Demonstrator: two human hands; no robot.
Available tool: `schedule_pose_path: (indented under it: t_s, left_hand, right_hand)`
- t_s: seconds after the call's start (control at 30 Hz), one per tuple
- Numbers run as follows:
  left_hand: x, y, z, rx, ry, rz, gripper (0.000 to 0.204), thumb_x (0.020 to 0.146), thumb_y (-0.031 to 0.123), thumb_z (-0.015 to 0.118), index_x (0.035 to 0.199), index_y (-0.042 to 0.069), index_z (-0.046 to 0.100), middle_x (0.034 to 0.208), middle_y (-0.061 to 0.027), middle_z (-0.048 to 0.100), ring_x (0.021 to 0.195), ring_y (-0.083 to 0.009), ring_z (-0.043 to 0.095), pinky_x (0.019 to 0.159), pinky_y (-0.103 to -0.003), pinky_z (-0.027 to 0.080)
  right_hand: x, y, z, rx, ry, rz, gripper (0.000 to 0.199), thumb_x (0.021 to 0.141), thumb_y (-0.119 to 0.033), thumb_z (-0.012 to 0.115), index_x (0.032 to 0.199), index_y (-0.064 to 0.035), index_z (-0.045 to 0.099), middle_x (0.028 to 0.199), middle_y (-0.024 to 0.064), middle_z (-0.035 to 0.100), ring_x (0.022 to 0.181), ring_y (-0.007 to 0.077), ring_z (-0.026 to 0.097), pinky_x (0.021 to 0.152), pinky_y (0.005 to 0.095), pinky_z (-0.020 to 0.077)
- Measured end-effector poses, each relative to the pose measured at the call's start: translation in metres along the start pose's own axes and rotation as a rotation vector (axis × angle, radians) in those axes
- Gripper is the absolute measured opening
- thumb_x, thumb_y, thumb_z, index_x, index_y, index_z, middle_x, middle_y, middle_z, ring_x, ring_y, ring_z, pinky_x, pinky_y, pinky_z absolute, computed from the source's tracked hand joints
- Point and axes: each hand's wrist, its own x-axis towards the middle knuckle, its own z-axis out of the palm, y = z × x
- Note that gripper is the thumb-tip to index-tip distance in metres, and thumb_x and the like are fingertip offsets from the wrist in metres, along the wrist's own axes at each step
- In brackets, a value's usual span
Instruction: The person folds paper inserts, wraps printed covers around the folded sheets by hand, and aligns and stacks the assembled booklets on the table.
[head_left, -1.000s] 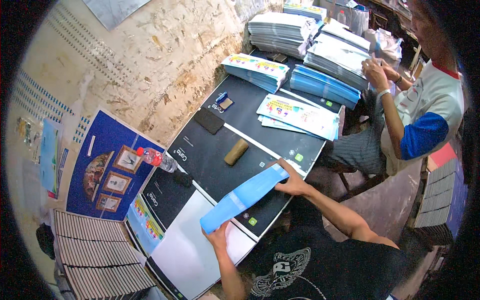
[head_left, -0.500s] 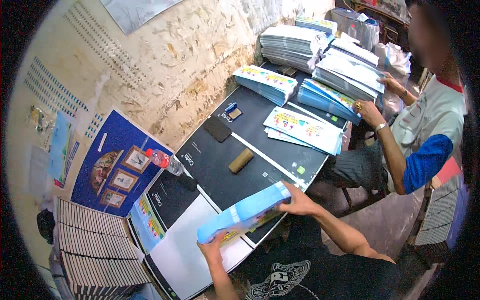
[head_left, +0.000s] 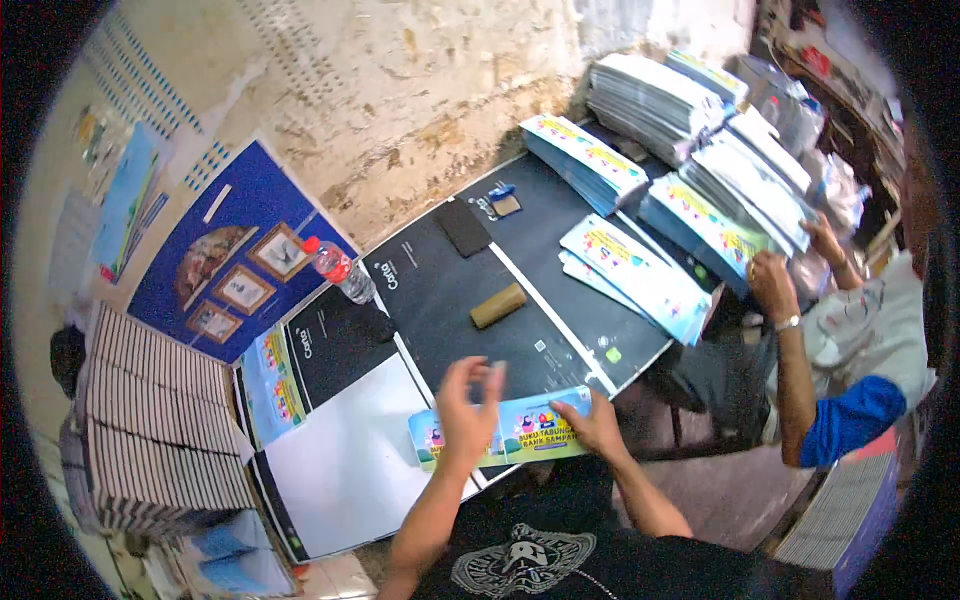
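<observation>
The colourful booklet (head_left: 505,432) lies flat on the black desk (head_left: 450,300) at its six o'clock edge. Left hand (head_left: 468,415) presses it with released fingers; right hand (head_left: 597,425) grasps its three o'clock end.

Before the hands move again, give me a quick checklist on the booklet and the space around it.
1. Booklet lying flat at the near edge of the black table: ok.
2. Right hand resting on the booklet's right end: ok.
3. Left hand gripping the booklet: cannot tell; it is over the booklet with fingers spread and blurred.
4. Brown block apart from the booklet: ok.
5. Water bottle upright, away from the hands: ok.
6. Co-worker's hand busy at the far stacks, not near the booklet: ok.
</observation>
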Motion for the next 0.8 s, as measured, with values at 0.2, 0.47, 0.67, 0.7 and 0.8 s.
schedule_pose_path:
  t_s: [0.2, 0.47, 0.67, 0.7, 0.8]
  left_hand:
    - [0.009, -0.065, 0.071, 0.631, -0.169, 0.313, 0.035, 0.1, 0.027, 0.054, 0.115, -0.003, 0.062, 0.123, -0.0227, 0.059, 0.126, -0.0407, 0.051, 0.101, -0.056, 0.041]
    - [0.001, -0.088, 0.077, 0.613, -0.219, 0.301, 0.036, 0.099, 0.021, 0.055, 0.125, -0.002, 0.056, 0.138, -0.0261, 0.048, 0.134, -0.0477, 0.04, 0.11, -0.058, 0.033]
    - [0.006, -0.083, 0.077, 0.6, -0.255, 0.255, 0.037, 0.098, 0.021, 0.056, 0.127, -0.001, 0.056, 0.139, -0.0236, 0.048, 0.137, -0.0449, 0.038, 0.112, -0.057, 0.031]
    - [0.006, -0.083, 0.076, 0.618, -0.248, 0.259, 0.037, 0.098, 0.023, 0.056, 0.126, -0.002, 0.056, 0.139, -0.024, 0.048, 0.135, -0.045, 0.039, 0.11, -0.058, 0.032]
    - [0.012, -0.084, 0.076, 0.617, -0.265, 0.261, 0.038, 0.098, 0.024, 0.056, 0.124, -0.002, 0.057, 0.137, -0.0244, 0.049, 0.134, -0.0446, 0.041, 0.108, -0.058, 0.032]
  right_hand:
    - [-0.003, 0.013, 0.007, -0.105, 0.075, -0.061, 0.052, 0.08, -0.039, 0.085, 0.106, 0.0037, 0.068, 0.096, 0.019, 0.075, 0.09, 0.0256, 0.073, 0.08, 0.0397, 0.0563]
    - [0.002, -0.002, -0.007, 0.018, -0.109, 0.17, 0.049, 0.083, -0.037, 0.082, 0.103, 0.0051, 0.068, 0.089, 0.0134, 0.074, 0.08, 0.019, 0.07, 0.074, 0.0354, 0.0551]
    - [0.01, -0.011, -0.001, -0.046, 0.001, 0.096, 0.041, 0.089, -0.036, 0.077, 0.096, 0.004, 0.07, 0.079, 0.0105, 0.071, 0.071, 0.0161, 0.065, 0.067, 0.034, 0.0518]
    - [0.009, -0.013, 0.0, -0.046, -0.003, 0.089, 0.041, 0.089, -0.036, 0.077, 0.095, 0.0041, 0.07, 0.079, 0.0114, 0.071, 0.071, 0.016, 0.065, 0.067, 0.0338, 0.0516]
    - [0.015, 0.0, 0.003, -0.052, -0.007, 0.11, 0.041, 0.089, -0.036, 0.077, 0.093, 0.0043, 0.07, 0.08, 0.0129, 0.072, 0.071, 0.0158, 0.065, 0.066, 0.0338, 0.0512]
